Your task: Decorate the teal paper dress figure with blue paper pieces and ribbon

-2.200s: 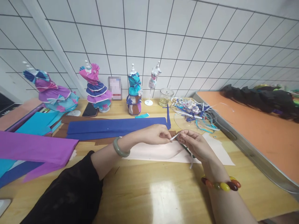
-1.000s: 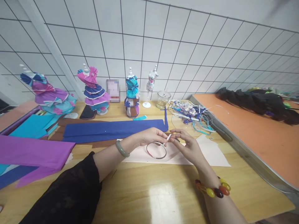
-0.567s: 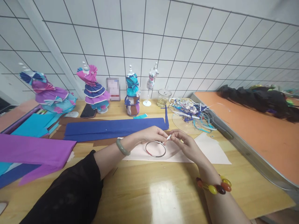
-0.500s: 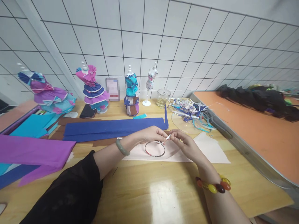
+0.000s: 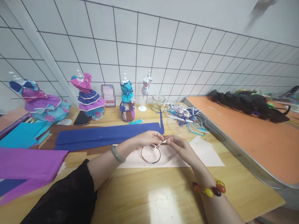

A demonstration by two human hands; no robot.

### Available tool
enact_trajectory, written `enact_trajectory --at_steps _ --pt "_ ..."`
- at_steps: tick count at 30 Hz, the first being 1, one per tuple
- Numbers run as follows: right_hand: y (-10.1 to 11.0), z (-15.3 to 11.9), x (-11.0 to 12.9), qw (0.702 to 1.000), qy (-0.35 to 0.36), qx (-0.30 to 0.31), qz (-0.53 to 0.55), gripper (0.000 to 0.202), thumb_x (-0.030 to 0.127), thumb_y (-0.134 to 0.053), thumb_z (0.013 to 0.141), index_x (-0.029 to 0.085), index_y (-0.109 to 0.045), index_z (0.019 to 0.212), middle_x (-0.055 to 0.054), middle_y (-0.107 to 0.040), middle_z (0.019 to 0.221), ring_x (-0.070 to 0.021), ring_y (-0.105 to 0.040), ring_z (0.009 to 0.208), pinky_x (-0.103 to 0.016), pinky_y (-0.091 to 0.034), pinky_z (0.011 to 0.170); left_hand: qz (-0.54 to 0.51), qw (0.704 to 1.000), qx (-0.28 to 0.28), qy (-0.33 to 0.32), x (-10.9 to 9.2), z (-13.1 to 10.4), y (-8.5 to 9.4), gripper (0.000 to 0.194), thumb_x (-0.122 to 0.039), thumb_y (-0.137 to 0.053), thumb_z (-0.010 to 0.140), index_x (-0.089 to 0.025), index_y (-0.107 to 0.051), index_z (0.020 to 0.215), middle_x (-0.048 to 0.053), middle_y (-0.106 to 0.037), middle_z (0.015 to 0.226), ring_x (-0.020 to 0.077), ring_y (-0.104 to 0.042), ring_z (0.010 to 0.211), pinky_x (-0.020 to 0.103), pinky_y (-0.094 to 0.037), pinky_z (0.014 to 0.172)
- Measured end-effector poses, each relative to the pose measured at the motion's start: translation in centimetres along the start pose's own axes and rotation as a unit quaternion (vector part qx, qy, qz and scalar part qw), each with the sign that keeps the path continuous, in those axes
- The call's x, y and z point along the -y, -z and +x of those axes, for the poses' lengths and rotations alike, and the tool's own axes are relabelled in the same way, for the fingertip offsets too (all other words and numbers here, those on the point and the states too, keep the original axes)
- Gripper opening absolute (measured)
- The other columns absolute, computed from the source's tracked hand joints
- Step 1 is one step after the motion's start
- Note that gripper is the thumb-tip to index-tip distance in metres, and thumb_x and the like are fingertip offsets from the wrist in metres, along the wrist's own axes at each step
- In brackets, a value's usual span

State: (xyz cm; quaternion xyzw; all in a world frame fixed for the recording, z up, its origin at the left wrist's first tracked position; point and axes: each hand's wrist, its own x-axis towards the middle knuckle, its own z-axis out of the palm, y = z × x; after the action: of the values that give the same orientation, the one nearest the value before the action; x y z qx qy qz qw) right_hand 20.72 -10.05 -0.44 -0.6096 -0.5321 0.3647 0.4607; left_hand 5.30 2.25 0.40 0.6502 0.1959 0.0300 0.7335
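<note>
Over a pale sheet [image 5: 206,152] on the wooden table [image 5: 130,196], my left hand [image 5: 149,140] and right hand [image 5: 181,147] pinch one white strip [image 5: 164,141] between them, fingers pressed close; one thin ring [image 5: 153,163] shows just below. I seem to be shaping the strip; next calls for a steady grip. Four mannequins [image 5: 126,93], three skirted, stand behind with one glass [image 5: 158,103].
</note>
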Motion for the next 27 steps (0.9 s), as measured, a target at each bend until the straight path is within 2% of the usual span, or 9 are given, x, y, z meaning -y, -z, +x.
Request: enact_trajectory --at_steps 4,15,18,22,27 --pt "-0.1 0.0 -0.1 0.999 -0.032 -0.013 0.024 0.027 0.049 -0.057 0.075 0.023 -0.064 0.078 -0.003 -0.065 0.077 -0.0215 -0.057 0.081 -0.034 -0.042 0.08 0.014 1.0 0.009 -0.007 0.1 0.0 -0.1 0.023 -0.027 -0.059 0.069 -0.013 -0.058 0.088 0.001 -0.058 0.07 0.0089 -0.053 0.065 0.024 -0.039 0.064" --pt "-0.1 -0.1 0.1 0.997 -0.048 -0.015 0.062 0.026 0.044 -0.057 0.076 0.019 -0.063 0.074 -0.004 -0.065 0.077 -0.0191 -0.057 0.078 -0.03 -0.041 0.076 0.017 1.0 0.002 -0.023 0.2 0.0 -0.5 0.02 -0.031 -0.058 0.068 -0.012 -0.063 0.073 0.002 -0.057 0.065 0.0099 -0.051 0.064 0.023 -0.038 0.062" --pt "0.0 -0.1 -0.2 0.996 -0.061 -0.012 0.062 0.024 0.042 -0.057 0.077 0.018 -0.063 0.073 -0.003 -0.064 0.076 -0.0174 -0.056 0.075 -0.029 -0.041 0.073 0.049 0.998 -0.005 -0.035 0.4 0.1 -0.5 0.019 -0.028 -0.061 0.066 -0.012 -0.064 0.076 0.001 -0.056 0.065 0.0089 -0.049 0.062 0.022 -0.037 0.06" --pt "0.0 0.0 -0.9 0.991 -0.089 -0.005 0.099 0.021 0.038 -0.059 0.074 0.019 -0.066 0.076 -0.003 -0.065 0.081 -0.0175 -0.057 0.08 -0.03 -0.041 0.078 0.098 0.993 -0.02 -0.065 1.2 0.5 -0.5 0.019 -0.026 -0.059 0.066 -0.013 -0.065 0.078 -0.001 -0.054 0.064 0.0075 -0.045 0.058 0.021 -0.034 0.056" --pt "-0.4 0.2 -1.3 0.979 -0.145 -0.025 0.14 0.019 0.036 -0.062 0.071 0.018 -0.067 0.071 -0.004 -0.065 0.077 -0.0174 -0.057 0.078 -0.031 -0.042 0.077 0.201 0.975 -0.054 -0.085 1.8 0.7 -0.8 0.022 -0.029 -0.055 0.067 -0.013 -0.065 0.078 0.0 -0.059 0.07 0.0093 -0.048 0.062 0.021 -0.035 0.056"
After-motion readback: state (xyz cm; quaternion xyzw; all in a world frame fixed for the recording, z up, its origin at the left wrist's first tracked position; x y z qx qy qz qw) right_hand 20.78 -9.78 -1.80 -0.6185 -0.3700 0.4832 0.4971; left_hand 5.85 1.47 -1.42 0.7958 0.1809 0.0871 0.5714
